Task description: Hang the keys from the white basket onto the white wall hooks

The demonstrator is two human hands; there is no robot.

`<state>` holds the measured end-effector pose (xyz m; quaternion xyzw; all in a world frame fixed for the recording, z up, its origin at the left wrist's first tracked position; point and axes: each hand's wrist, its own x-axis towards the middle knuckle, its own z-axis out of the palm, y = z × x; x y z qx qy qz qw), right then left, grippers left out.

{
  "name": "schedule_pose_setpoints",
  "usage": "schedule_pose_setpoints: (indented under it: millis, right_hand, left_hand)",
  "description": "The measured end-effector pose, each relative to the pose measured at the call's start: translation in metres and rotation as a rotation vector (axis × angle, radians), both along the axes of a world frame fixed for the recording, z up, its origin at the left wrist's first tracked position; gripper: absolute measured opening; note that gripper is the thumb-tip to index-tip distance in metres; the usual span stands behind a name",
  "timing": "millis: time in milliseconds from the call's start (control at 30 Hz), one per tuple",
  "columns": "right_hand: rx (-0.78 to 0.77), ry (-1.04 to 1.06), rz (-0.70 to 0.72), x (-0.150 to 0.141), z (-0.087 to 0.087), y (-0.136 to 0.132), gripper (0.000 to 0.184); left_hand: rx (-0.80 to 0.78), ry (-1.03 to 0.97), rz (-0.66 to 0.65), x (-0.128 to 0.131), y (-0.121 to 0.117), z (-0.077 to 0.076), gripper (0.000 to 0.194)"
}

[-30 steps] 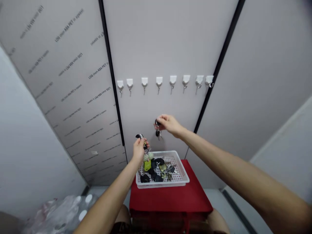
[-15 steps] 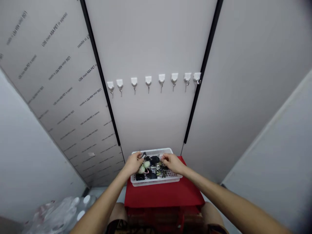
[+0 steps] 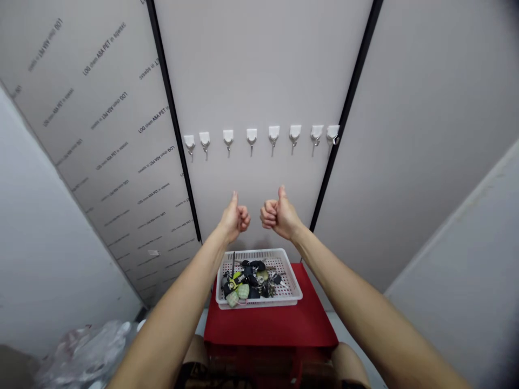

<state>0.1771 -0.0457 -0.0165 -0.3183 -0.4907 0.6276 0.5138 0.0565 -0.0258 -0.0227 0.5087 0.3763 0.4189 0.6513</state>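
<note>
My left hand (image 3: 235, 219) is raised above the back left of a white plastic basket (image 3: 294, 299), fingers curled into a fist and thumb pointing up. Opposite it, my right hand (image 3: 281, 217) makes the same thumbs-up fist, with nothing in it. Neither hand touches the basket. Inside lie keys with dark key fobs (image 3: 257, 265) in a loose heap. A black and yellow tag (image 3: 235, 281) rests at the left, next to two pale green rounded charms (image 3: 243, 292) near the front rim.
The basket stands on a red-covered stool or small table (image 3: 271, 327) between my knees. Several white hooks (image 3: 252, 138) run in a row across the grey wall panel (image 3: 259, 70). Black strips (image 3: 172, 119) edge that panel. At the lower left sits a clear plastic bag (image 3: 87, 351).
Both hands have lifted out of the basket and closed into thumbs-up fists. The black and yellow tag now lies on the heap, and the green charms sit nearer the front rim.
</note>
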Motion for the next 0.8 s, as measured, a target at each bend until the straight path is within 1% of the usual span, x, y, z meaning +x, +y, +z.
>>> schedule_pose_setpoints:
  millis: [67,133,300,533,633,700,767,800]
  right_hand:
    - [0.007,-0.004,0.027,-0.001,0.011,0.001,0.053]
    - [0.001,-0.012,0.038,0.0,0.013,0.001,0.053]
    - [-0.009,-0.014,0.046,0.002,0.009,-0.001,0.053]
    - [-0.017,-0.041,0.066,0.002,0.01,-0.004,0.053]
    - [-0.021,-0.052,0.077,0.002,0.008,-0.003,0.052]
    - [-0.025,-0.061,0.073,0.001,0.004,-0.003,0.052]
    - [-0.036,-0.092,0.051,0.001,-0.006,-0.002,0.052]
    - [-0.044,-0.124,0.026,0.002,-0.015,-0.002,0.051]
  left_hand:
    - [0.008,-0.046,-0.084,0.009,0.001,0.014,0.056]
    - [0.017,-0.053,-0.119,0.015,0.0,0.019,0.057]
    - [0.017,-0.047,-0.127,0.02,-0.002,0.016,0.057]
    - [0.005,-0.018,-0.141,0.017,-0.005,0.017,0.057]
    - [-0.006,-0.007,-0.142,0.017,-0.005,0.014,0.057]
    - [-0.012,-0.01,-0.143,0.017,-0.005,0.007,0.057]
    - [-0.016,-0.008,-0.132,0.017,-0.006,-0.003,0.057]
    - [-0.018,0.01,-0.113,0.017,-0.007,-0.011,0.056]
